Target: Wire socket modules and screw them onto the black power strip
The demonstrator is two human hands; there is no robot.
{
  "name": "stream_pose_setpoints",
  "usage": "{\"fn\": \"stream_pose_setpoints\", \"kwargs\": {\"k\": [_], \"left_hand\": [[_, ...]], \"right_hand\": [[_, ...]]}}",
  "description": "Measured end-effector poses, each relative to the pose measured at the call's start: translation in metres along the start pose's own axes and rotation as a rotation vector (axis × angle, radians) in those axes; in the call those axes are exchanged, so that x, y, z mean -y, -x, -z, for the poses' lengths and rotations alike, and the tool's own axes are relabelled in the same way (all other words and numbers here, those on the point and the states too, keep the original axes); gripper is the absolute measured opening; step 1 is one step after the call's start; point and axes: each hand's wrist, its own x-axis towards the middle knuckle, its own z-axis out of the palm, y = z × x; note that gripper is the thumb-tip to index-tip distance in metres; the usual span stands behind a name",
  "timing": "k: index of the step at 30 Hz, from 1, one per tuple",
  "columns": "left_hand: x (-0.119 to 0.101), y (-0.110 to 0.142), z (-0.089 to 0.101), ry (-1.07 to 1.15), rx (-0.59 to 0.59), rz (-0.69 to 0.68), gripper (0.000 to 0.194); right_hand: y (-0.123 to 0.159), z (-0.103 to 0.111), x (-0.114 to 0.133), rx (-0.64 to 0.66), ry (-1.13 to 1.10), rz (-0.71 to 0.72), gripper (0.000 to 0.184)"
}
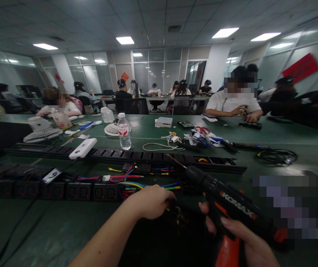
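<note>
My right hand [245, 235] is wrapped round the grip of a black and orange cordless drill [231, 200]. The drill's long bit points up and left over the black power strips. My left hand [153, 202] is closed, back of the hand up, with its fingertips hidden beside a dark area where small brass-coloured pieces [179, 215] show dimly. Just behind that hand lie loose coloured wires [147, 184] from a black power strip [81, 191] with a row of sockets. A second long strip [147, 155] runs behind it.
A water bottle [124, 133] and a white adapter block [83, 148] stand beyond the strips. Scissors [202, 130], white cable [159, 144] and a coiled black cable [277, 155] lie on the green table [64, 230]. Across the table sits a co-worker [231, 104].
</note>
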Motion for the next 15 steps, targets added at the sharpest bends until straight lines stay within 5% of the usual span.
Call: {"fn": "stream_pose_setpoints", "kwargs": {"k": [5, 15], "left_hand": [[-0.002, -0.001, 0.000, 0.016, -0.008, -0.033, 0.041], [-0.008, -0.008, -0.022, 0.079, -0.311, 0.158, 0.039]], "right_hand": [[-0.010, -0.007, 0.006, 0.108, -0.008, 0.036, 0.021], [-0.042, 0.002, 0.014, 0.203, 0.044, 0.135, 0.023]]}}
